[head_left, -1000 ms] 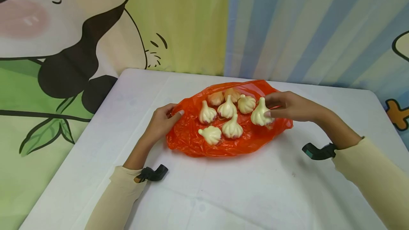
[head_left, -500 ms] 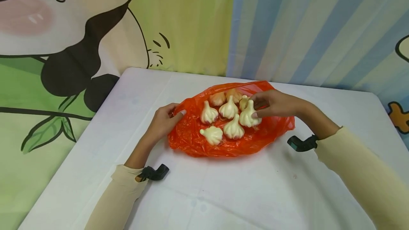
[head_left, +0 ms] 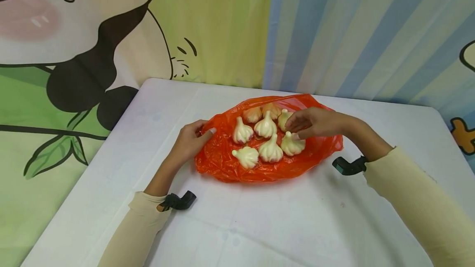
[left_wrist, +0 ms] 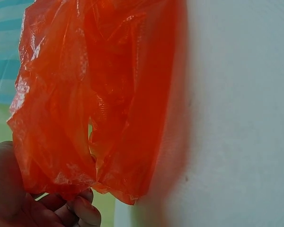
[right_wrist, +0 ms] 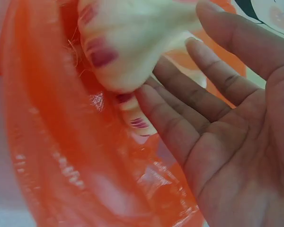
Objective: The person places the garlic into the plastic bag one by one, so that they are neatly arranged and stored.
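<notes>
An orange-red plastic bag lies spread on the table with several garlic bulbs on it, cream-coloured with purple marks. My left hand pinches the bag's left edge between thumb and fingers; the left wrist view shows the fingertips at the gathered plastic. Over the bag's right part, my right hand has its fingers spread, loosely bent, and grips nothing. Just below its thumb sits the nearest garlic bulb. In the right wrist view that bulb is close to the fingers; whether they touch is hard to tell.
Two bulbs at the back look orange through the bag film. One bulb lies on its side at the front left. The white table ends at a printed cloth backdrop. A black wrist camera sits on each wrist.
My right hand has carried a garlic bulb leftward and let it go among the others on the bag. The left hand keeps its hold on the bag's edge.
</notes>
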`<action>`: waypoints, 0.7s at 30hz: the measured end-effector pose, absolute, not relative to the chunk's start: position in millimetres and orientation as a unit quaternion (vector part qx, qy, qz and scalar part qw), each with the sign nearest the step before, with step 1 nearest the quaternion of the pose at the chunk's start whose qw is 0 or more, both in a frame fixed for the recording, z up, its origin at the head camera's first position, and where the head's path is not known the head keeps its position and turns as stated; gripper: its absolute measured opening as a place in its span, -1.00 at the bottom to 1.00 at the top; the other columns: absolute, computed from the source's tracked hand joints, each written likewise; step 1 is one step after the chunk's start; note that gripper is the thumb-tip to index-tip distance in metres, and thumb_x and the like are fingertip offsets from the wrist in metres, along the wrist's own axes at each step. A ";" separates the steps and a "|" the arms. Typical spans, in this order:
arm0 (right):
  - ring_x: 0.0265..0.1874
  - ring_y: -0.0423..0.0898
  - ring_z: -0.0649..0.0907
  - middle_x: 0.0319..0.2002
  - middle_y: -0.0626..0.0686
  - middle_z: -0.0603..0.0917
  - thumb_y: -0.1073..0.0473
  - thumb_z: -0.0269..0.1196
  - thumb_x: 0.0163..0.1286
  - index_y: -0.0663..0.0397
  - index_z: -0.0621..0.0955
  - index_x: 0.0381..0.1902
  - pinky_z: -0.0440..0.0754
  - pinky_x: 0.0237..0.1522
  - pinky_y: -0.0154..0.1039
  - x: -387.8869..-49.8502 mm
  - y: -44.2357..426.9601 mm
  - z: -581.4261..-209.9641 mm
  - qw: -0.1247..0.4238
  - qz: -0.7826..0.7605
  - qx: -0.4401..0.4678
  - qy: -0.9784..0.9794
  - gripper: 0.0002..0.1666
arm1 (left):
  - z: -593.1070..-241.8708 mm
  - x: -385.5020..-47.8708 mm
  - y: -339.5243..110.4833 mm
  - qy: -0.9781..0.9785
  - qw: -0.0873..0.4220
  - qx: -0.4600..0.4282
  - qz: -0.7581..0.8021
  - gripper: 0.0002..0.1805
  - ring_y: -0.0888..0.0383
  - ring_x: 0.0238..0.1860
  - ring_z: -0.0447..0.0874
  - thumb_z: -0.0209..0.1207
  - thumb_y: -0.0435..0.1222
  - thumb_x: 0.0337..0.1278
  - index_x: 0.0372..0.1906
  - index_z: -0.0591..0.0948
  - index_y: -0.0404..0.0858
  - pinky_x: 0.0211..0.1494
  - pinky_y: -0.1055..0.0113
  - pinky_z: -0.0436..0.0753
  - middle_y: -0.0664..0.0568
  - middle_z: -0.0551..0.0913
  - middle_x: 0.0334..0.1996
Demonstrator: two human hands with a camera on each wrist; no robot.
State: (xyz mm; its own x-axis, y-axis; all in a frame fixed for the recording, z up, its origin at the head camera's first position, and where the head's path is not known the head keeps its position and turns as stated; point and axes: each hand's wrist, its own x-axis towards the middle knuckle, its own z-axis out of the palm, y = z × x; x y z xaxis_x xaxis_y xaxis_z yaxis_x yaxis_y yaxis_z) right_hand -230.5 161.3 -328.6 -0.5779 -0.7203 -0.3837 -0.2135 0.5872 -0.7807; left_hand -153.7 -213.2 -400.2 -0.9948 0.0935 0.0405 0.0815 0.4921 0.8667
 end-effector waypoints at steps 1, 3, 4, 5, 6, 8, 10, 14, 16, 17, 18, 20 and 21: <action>0.15 0.14 0.54 0.11 0.16 0.58 0.21 0.31 0.32 0.26 0.49 0.15 0.57 0.05 -0.05 -230.2 162.2 -328.9 0.356 -0.354 -0.287 0.816 -0.52 | -400.3 -153.8 -213.2 0.864 0.006 0.050 0.501 -0.69 0.04 -0.33 0.53 0.18 -0.18 0.32 0.04 0.63 -0.26 -0.32 0.27 0.58 -0.02 0.66 -0.20; 0.15 0.13 0.55 0.11 0.16 0.58 0.22 0.29 0.34 0.27 0.48 0.17 0.56 0.06 -0.05 -230.0 164.6 -329.8 0.346 -0.355 -0.292 0.818 -0.52 | -400.4 -154.0 -213.2 0.864 0.006 0.051 0.501 -0.69 0.04 -0.34 0.53 0.18 -0.18 0.32 0.04 0.63 -0.26 -0.32 0.26 0.57 -0.02 0.66 -0.21; 0.15 0.13 0.55 0.11 0.16 0.58 0.22 0.28 0.34 0.27 0.48 0.17 0.56 0.07 -0.05 -229.9 165.6 -329.9 0.341 -0.357 -0.295 0.818 -0.52 | -400.3 -153.9 -213.1 0.864 0.007 0.051 0.501 -0.69 0.04 -0.34 0.53 0.18 -0.18 0.32 0.04 0.63 -0.27 -0.32 0.26 0.57 -0.02 0.66 -0.21; 0.14 0.13 0.56 0.10 0.16 0.59 0.22 0.28 0.34 0.27 0.49 0.17 0.56 0.07 -0.05 -229.6 166.5 -329.8 0.336 -0.358 -0.297 0.819 -0.53 | -400.3 -153.9 -213.0 0.864 0.007 0.051 0.500 -0.69 0.04 -0.34 0.53 0.18 -0.18 0.32 0.04 0.63 -0.27 -0.32 0.26 0.57 -0.02 0.66 -0.21; 0.14 0.13 0.56 0.10 0.16 0.59 0.22 0.28 0.35 0.28 0.48 0.17 0.56 0.07 -0.05 -229.2 167.1 -329.4 0.331 -0.360 -0.300 0.819 -0.52 | -400.1 -153.8 -212.9 0.864 0.008 0.051 0.500 -0.69 0.05 -0.33 0.53 0.18 -0.18 0.32 0.04 0.63 -0.27 -0.31 0.26 0.58 -0.02 0.66 -0.20; 0.13 0.14 0.56 0.09 0.17 0.59 0.22 0.28 0.35 0.30 0.48 0.17 0.56 0.07 -0.05 -228.8 168.9 -329.3 0.326 -0.361 -0.305 0.819 -0.52 | -399.9 -153.5 -212.7 0.865 0.008 0.050 0.500 -0.68 0.05 -0.33 0.54 0.18 -0.18 0.32 0.05 0.63 -0.27 -0.30 0.26 0.58 -0.03 0.66 -0.19; 0.12 0.14 0.57 0.10 0.19 0.59 0.22 0.27 0.35 0.31 0.48 0.17 0.57 0.06 -0.05 -228.4 170.3 -328.8 0.324 -0.363 -0.304 0.819 -0.52 | -399.7 -153.4 -212.6 0.865 0.009 0.050 0.499 -0.68 0.05 -0.32 0.54 0.18 -0.18 0.32 0.05 0.62 -0.27 -0.29 0.26 0.58 -0.03 0.66 -0.18; 0.12 0.12 0.57 0.11 0.19 0.59 0.22 0.28 0.35 0.29 0.47 0.18 0.57 0.06 -0.05 -228.5 171.9 -327.4 0.323 -0.363 -0.294 0.823 -0.51 | -400.0 -153.5 -213.3 0.867 0.010 0.049 0.497 -0.66 0.03 -0.30 0.54 0.18 -0.17 0.32 0.07 0.62 -0.27 -0.27 0.23 0.59 -0.03 0.66 -0.16; 0.12 0.12 0.57 0.11 0.18 0.59 0.22 0.29 0.34 0.28 0.46 0.18 0.56 0.07 -0.04 -228.8 172.5 -326.6 0.321 -0.363 -0.291 0.825 -0.50 | -400.2 -153.2 -213.6 0.866 0.012 0.050 0.497 -0.65 0.03 -0.29 0.55 0.18 -0.16 0.32 0.08 0.61 -0.27 -0.25 0.22 0.61 -0.04 0.66 -0.15; 0.12 0.11 0.58 0.11 0.17 0.59 0.21 0.29 0.34 0.28 0.47 0.18 0.56 0.07 -0.03 -228.7 172.8 -326.1 0.318 -0.363 -0.291 0.826 -0.50 | -400.3 -153.3 -213.8 0.866 0.012 0.049 0.497 -0.65 0.03 -0.28 0.56 0.18 -0.16 0.32 0.08 0.61 -0.27 -0.24 0.22 0.62 -0.03 0.66 -0.14; 0.12 0.11 0.58 0.10 0.16 0.59 0.21 0.29 0.34 0.27 0.47 0.18 0.56 0.07 -0.03 -228.5 173.1 -325.7 0.316 -0.363 -0.291 0.827 -0.50 | -400.4 -153.2 -213.8 0.866 0.013 0.049 0.498 -0.64 0.03 -0.28 0.57 0.18 -0.15 0.32 0.09 0.61 -0.27 -0.23 0.21 0.62 -0.04 0.66 -0.14; 0.11 0.11 0.58 0.10 0.15 0.60 0.21 0.29 0.34 0.27 0.48 0.17 0.56 0.06 -0.03 -227.7 173.8 -324.9 0.310 -0.364 -0.293 0.828 -0.51 | -400.5 -153.1 -213.8 0.865 0.014 0.050 0.498 -0.64 0.03 -0.28 0.57 0.17 -0.15 0.32 0.09 0.61 -0.27 -0.23 0.21 0.63 -0.04 0.66 -0.13; 0.11 0.12 0.58 0.10 0.15 0.60 0.21 0.30 0.33 0.27 0.48 0.17 0.57 0.05 -0.03 -226.8 174.4 -324.3 0.308 -0.364 -0.294 0.828 -0.51 | -400.6 -153.1 -213.8 0.865 0.015 0.050 0.499 -0.64 0.03 -0.28 0.57 0.17 -0.15 0.32 0.09 0.61 -0.27 -0.23 0.21 0.63 -0.04 0.66 -0.13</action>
State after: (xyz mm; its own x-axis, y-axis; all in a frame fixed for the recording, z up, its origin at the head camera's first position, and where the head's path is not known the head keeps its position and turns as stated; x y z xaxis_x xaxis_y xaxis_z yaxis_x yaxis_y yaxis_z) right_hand -226.8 174.4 -324.3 -0.6384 -0.7107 -0.2956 -0.2623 0.5619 -0.7845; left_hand -153.1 -213.8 -400.6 -0.9945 0.1015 0.0249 0.0724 0.4978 0.8643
